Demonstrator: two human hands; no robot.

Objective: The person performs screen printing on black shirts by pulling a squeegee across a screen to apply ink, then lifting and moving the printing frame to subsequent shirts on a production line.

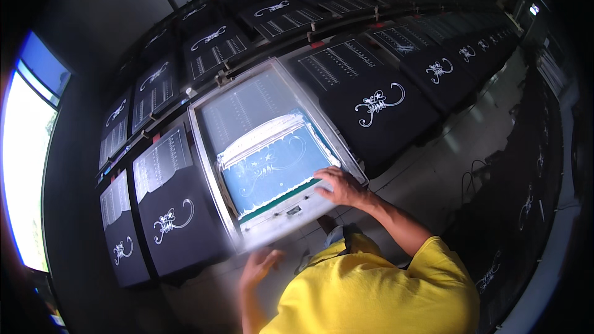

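Observation:
A screen printing frame (197,142) with a pale metal rim lies tilted in the middle, over a black printed panel's place in the row. Its mesh (266,164) is blue in the nearer part, with a curling design and stars, and a thick band of white ink (263,135) crosses it. My right hand (339,187) is closed over the near right part of the frame, fingers bent on its inner edge. Just off the near left corner, my left hand (263,265) is slightly blurred, with fingers apart and nothing visible in it.
Black fabric panels with white curled prints lie in rows, such as one to the right (380,105) and one to the left (170,219). Rails with small stops (221,77) run between the rows. A tiled floor (489,127) lies right, and a bright window (25,167) stands far left.

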